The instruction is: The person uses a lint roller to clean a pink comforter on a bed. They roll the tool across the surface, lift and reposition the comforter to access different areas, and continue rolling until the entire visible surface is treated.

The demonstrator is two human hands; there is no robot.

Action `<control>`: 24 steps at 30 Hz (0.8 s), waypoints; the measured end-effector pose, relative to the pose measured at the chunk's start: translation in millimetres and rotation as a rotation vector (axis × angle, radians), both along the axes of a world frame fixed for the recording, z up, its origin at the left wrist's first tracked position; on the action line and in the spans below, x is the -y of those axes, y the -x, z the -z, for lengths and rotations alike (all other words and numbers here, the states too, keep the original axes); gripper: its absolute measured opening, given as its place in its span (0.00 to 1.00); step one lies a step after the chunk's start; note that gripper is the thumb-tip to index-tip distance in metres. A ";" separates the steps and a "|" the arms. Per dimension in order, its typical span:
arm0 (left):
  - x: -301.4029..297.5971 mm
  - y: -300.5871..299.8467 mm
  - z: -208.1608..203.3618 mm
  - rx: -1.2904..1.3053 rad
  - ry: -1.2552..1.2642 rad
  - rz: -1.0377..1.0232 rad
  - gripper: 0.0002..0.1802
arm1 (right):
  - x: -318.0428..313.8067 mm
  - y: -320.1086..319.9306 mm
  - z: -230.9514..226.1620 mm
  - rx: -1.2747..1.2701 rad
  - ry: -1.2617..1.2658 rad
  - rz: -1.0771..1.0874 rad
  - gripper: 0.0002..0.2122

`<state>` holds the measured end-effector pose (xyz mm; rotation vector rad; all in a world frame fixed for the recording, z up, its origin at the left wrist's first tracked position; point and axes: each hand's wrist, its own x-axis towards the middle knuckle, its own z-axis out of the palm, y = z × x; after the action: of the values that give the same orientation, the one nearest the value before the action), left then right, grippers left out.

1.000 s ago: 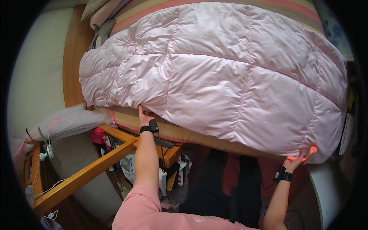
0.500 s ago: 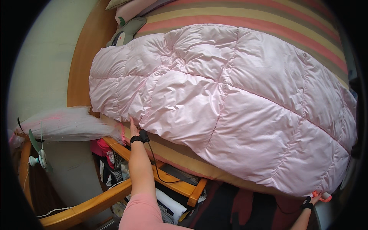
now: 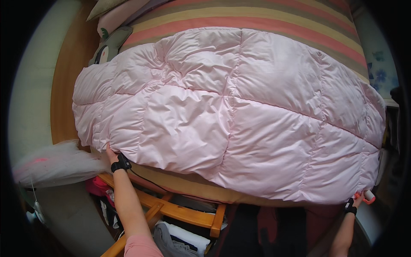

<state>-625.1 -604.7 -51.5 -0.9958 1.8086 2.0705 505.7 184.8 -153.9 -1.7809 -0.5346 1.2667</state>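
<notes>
A pale pink quilted comforter lies spread over the bed, wrinkled and sewn into large squares. My left hand is closed on its near edge toward the left end, the thumb on top and the other fingers mostly hidden by the fabric. At the near right corner of the comforter, my right hand is closed on the edge, its fingers only partly showing. Right beside that hand is a small curved orange-and-white thing. Each wrist wears a black strap with a small device.
Striped bedding covers the bed beyond the comforter. A grey plush toy and pillows lie at the far left. White tulle hangs on the left. In front stands a wooden rail, with folded clothes below it.
The view has shifted, so the bed sits farther left and more shows at the right. Both hands stay at the comforter's near edge, and the comforter's near right part sits higher in the picture.
</notes>
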 end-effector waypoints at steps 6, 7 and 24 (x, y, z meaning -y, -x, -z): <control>27.4 -3.3 -118.6 -0.348 -0.051 0.036 0.34 | -32.0 6.3 -56.3 -0.078 -0.106 0.046 0.16; 40.7 -11.8 -131.7 -0.380 -0.049 0.004 0.34 | -28.0 16.4 -68.9 -0.110 -0.173 0.085 0.14; -11.9 78.2 -195.4 -0.814 1.377 0.126 0.20 | 10.2 240.7 -204.7 0.127 -0.797 0.156 0.17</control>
<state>-703.3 -592.8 143.9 -0.0425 3.6782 0.9075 265.0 174.6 50.8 -1.1936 -0.8154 0.6824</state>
